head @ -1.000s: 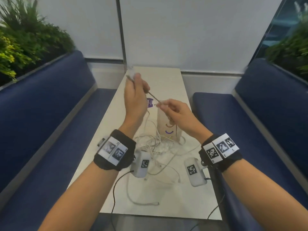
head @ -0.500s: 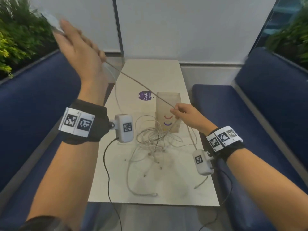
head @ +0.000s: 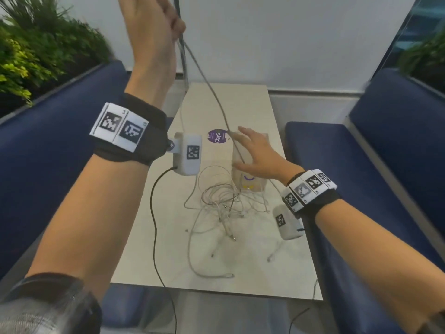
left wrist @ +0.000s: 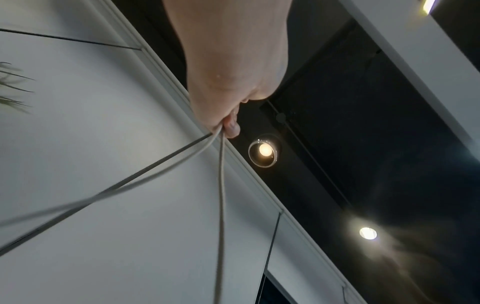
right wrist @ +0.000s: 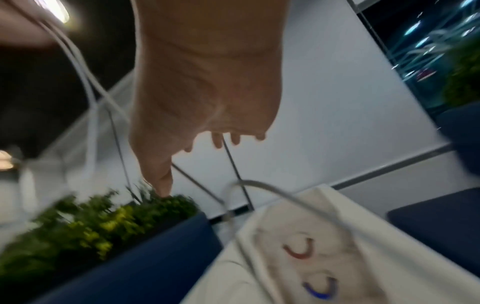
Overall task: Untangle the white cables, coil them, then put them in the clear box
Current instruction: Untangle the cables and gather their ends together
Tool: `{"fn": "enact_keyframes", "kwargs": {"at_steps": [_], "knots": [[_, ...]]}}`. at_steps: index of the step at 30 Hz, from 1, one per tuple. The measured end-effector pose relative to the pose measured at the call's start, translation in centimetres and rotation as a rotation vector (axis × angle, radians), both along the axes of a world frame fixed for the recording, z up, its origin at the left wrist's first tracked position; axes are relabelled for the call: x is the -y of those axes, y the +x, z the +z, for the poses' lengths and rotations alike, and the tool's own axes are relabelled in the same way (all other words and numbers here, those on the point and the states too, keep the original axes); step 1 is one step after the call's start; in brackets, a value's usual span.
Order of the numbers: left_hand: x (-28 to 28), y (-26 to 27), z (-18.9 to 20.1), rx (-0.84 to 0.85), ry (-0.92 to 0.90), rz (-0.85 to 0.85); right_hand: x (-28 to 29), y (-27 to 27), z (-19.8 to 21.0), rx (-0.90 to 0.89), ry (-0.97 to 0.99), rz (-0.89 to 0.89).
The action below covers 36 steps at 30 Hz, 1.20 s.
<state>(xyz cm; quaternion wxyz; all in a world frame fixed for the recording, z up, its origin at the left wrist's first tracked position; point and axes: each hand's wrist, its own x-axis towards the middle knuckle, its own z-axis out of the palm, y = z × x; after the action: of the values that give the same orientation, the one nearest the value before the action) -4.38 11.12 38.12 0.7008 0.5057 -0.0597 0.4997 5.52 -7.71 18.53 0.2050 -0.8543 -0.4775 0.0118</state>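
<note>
A tangle of white cables [head: 224, 201] lies mid-table in the head view, with loose ends trailing toward the near edge. My left hand [head: 166, 20] is raised high and grips one white cable [head: 212, 92]; the left wrist view shows its fingers [left wrist: 228, 125] pinching two strands. This cable slants down past my right hand [head: 250, 150], which hovers with fingers spread over the clear box [head: 252, 186]. The right wrist view shows straight fingertips [right wrist: 218, 142] holding nothing, above the box [right wrist: 324, 236] with its red and blue marks.
The pale table [head: 277, 273] runs between two blue benches [head: 48, 177] [head: 390, 165]. A purple round sticker [head: 216, 138] lies left of the box. Plants [head: 36, 56] stand behind the left bench. A black wire [head: 154, 225] hangs from my left wrist camera.
My left hand has swung up and rightward, pulling the cable taut and steeper. My right hand has let go of the cable and spread its fingers over the box.
</note>
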Motion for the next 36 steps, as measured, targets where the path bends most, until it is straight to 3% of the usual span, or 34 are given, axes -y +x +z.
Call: {"fn": "enact_keyframes", "kwargs": {"at_steps": [3,5,6,10,13,15,17,20,22,24,26,28,32,36], "knots": [[0.7,0.8,-0.3,-0.008,0.027,-0.034,-2.0,-2.2,2.9,-0.390,0.252,0.149],[0.2,1.0,0.0,0.048,-0.004,-0.026,-2.0,-2.2,2.7,-0.641,0.375,0.105],[-0.5,1.0,0.1,0.072,-0.025,-0.013,-1.6,-1.7,2.1,-0.684,0.424,0.046],[-3.2,0.4,-0.5,0.068,0.018,0.098,-0.2,0.7,-0.2,-0.613,0.495,-0.110],[-2.5,-0.4,-1.2,-0.031,-0.005,0.144,-0.4,1.2,0.0,-0.532,0.302,-0.087],[-0.9,-0.9,-1.9,-0.113,0.080,0.155,-0.6,1.2,0.7,-0.463,0.248,-0.090],[0.6,-1.1,-3.6,-0.321,0.240,0.090,-1.2,0.7,1.9,-0.492,0.324,-0.097],[2.8,-0.2,-9.1,-0.747,0.539,-0.091,-2.2,0.8,3.1,-0.687,0.499,-0.070],[4.0,0.3,-13.3,-0.848,0.646,-0.178,-2.7,1.1,3.1,-0.714,0.542,-0.071],[4.3,0.6,-16.0,-0.867,0.594,-0.260,-2.5,1.0,3.1,-0.603,0.466,-0.118],[4.2,0.9,-17.4,-0.865,0.562,-0.268,-2.1,0.7,3.1,-0.376,0.320,-0.181],[4.8,0.9,-17.7,-0.852,0.568,-0.247,-2.0,0.3,3.4,-0.312,0.313,-0.212],[5.6,1.6,-18.0,-0.841,0.684,-0.130,-2.4,0.1,3.2,-0.334,0.349,-0.116],[4.2,2.6,-18.6,-0.831,0.725,-0.026,-1.2,0.1,2.2,-0.630,0.347,-0.022]]}}
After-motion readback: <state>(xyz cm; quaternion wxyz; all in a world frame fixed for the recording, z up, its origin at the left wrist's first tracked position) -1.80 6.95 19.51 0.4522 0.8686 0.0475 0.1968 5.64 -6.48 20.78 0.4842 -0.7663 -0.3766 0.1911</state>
